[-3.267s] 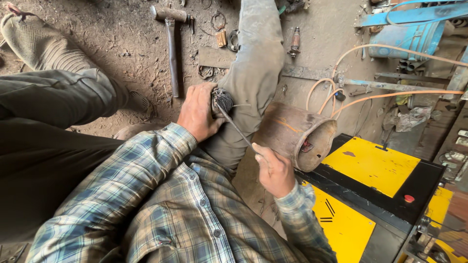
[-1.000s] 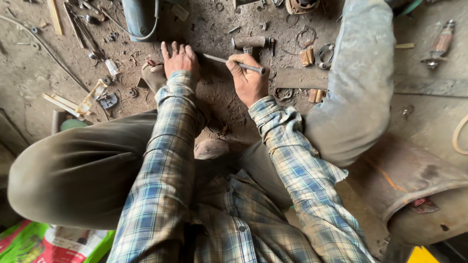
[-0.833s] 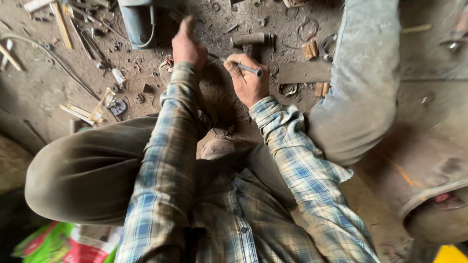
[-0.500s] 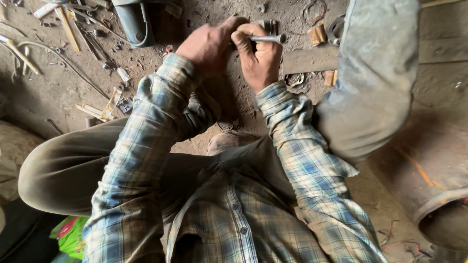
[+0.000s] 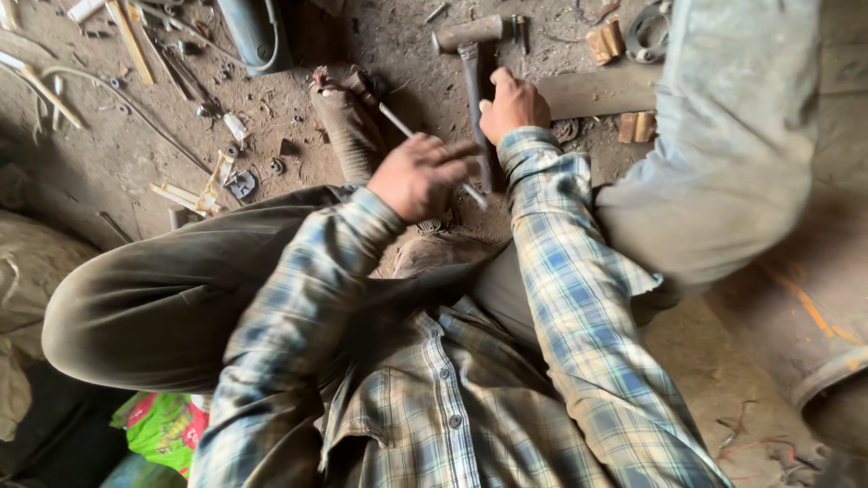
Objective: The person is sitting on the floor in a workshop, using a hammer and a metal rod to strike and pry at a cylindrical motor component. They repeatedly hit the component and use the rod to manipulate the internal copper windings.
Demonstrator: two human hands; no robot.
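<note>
I am crouched over a dirt floor in a plaid shirt. My left hand (image 5: 420,176) is closed around a thin metal rod (image 5: 394,117) that slants up-left toward my sandalled foot (image 5: 348,122). My right hand (image 5: 513,104) reaches further out and wraps its fingers around the handle of a hammer (image 5: 467,36). The hammer lies on the ground with its head pointing away from me. The two hands are a short distance apart, the left one nearer my body.
Another person's grey-trousered leg (image 5: 741,136) stands close on the right, above a large rusty metal cylinder (image 5: 814,316). A flat bar (image 5: 597,90), wooden blocks (image 5: 606,41), a blue-grey canister (image 5: 253,32) and scattered scraps (image 5: 199,190) lie around. A green bag (image 5: 163,425) sits bottom left.
The rod has passed from my right hand to my left hand. My right hand has moved forward onto the hammer handle, and my left hand has drawn back toward me.
</note>
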